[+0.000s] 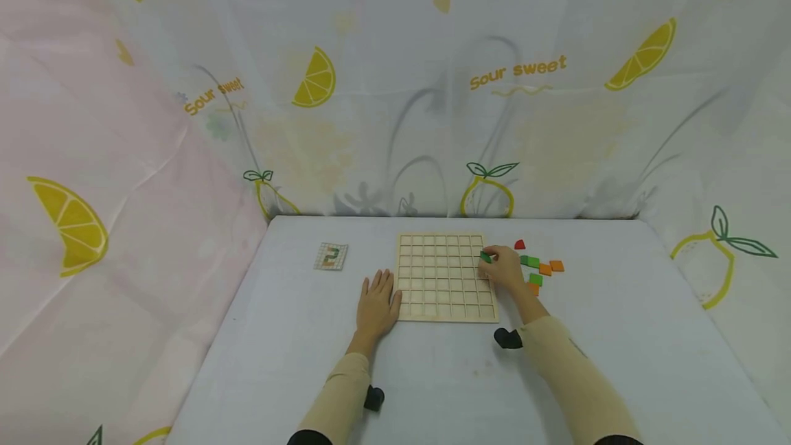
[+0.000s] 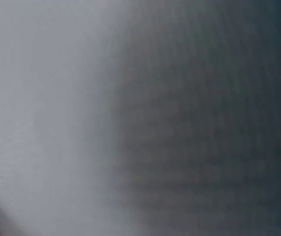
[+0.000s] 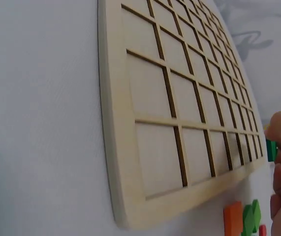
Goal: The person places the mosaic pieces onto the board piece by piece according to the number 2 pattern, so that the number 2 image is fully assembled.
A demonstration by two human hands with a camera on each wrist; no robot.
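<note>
A wooden grid board (image 1: 441, 278) with bare square cells lies flat on the white table. My right hand (image 1: 503, 268) pinches a small green tile (image 1: 485, 257) over the board's right edge; in the right wrist view the same green tile (image 3: 271, 150) shows between the thumb and a finger. With its fingers straight, my left hand (image 1: 375, 307) rests on the table and its thumb touches the board's left edge. The left wrist view shows only a blurred surface and shadow.
Right of the board lie several loose pieces: a red one (image 1: 520, 244), green tiles (image 1: 533, 262) and orange tiles (image 1: 557, 266). A small patterned card (image 1: 330, 257) lies to the left. Behind the table hangs a lemon-print curtain (image 1: 395, 122).
</note>
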